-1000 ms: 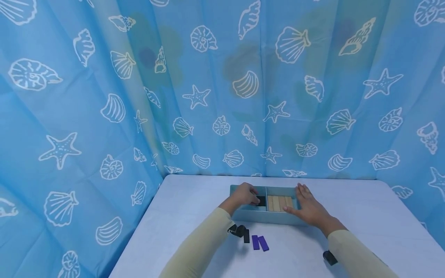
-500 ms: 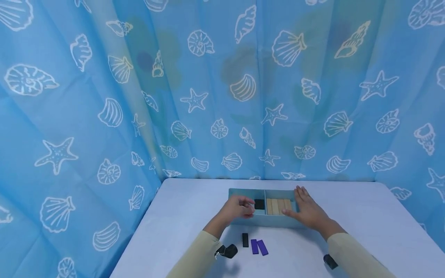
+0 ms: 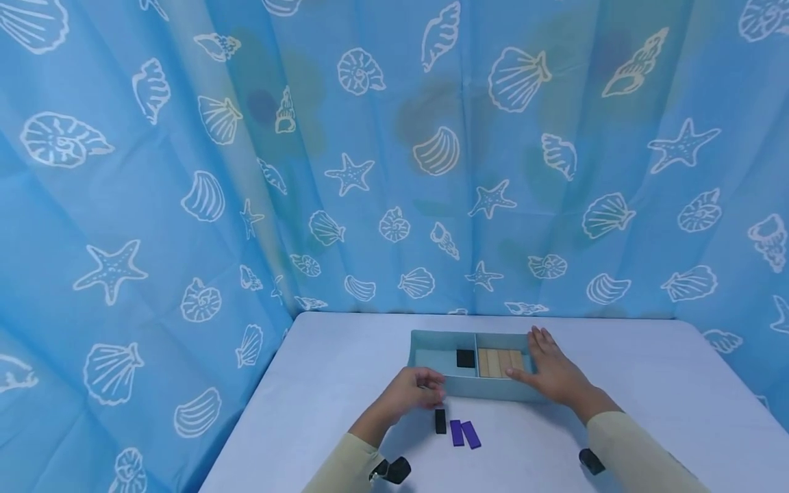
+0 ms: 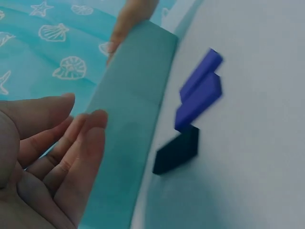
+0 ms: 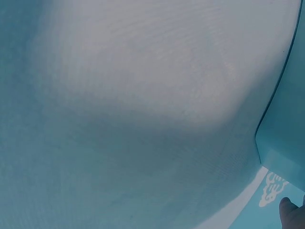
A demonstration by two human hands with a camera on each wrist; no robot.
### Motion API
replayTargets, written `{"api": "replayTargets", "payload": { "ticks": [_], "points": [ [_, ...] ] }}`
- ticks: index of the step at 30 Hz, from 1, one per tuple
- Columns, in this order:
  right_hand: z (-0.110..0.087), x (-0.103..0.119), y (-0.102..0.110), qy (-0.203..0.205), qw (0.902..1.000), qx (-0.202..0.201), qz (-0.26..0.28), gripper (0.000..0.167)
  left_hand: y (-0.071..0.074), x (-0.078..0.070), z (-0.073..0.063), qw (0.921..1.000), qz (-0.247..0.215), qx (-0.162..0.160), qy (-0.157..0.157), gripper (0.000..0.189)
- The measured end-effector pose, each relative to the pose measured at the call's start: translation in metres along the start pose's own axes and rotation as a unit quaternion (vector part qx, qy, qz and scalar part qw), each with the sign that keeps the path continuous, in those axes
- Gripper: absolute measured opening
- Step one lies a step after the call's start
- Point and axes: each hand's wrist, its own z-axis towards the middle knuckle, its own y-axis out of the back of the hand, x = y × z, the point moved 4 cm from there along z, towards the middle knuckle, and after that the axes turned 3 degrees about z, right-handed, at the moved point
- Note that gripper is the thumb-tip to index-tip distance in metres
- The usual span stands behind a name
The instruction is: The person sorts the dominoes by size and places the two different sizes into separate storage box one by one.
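A light teal divided box (image 3: 505,390) lies across the table. Several pale wooden blocks (image 3: 499,363) lie side by side in its right compartment; black block pieces (image 3: 465,359) sit against the divider in the left one. My right hand (image 3: 557,373) rests on the box's right end, fingers extended and thumb over the front rim. Near the front left of the box hovers my left hand (image 3: 409,394). The left wrist view shows its fingers (image 4: 93,143) loosely bent, holding nothing. On the table in front lie one black block (image 3: 440,421) and two purple blocks (image 3: 457,433).
A white cloth (image 3: 345,356) covers the table. Behind and to the left hangs a blue shell-print curtain (image 3: 394,171). Dark wrist cameras (image 3: 394,470) sit on both sleeves. The right wrist view shows mostly cloth, with the box wall (image 5: 286,124) at its edge.
My left hand has left the black pieces inside the box and come back over the front rim toward the loose black block, holding nothing. The right hand has stayed on the box.
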Motion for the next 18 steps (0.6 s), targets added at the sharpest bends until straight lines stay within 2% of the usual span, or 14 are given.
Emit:
{"api": "replayTargets", "payload": {
  "ticks": [6, 11, 18],
  "points": [
    [0.0, -0.002, -0.001, -0.003, 1.0, -0.001, 0.006, 0.11, 0.0, 0.013, -0.008, 0.9985, 0.04, -0.001, 0.038, 0.023],
    [-0.001, -0.002, 0.0, -0.003, 1.0, -0.001, 0.009, 0.11, -0.001, 0.021, -0.013, 0.9964, 0.051, -0.013, 0.066, 0.024],
    [-0.001, -0.001, 0.0, -0.004, 1.0, 0.001, 0.009, 0.11, -0.005, 0.027, -0.019, 0.993, 0.086, -0.024, 0.077, 0.025]
  ]
}}
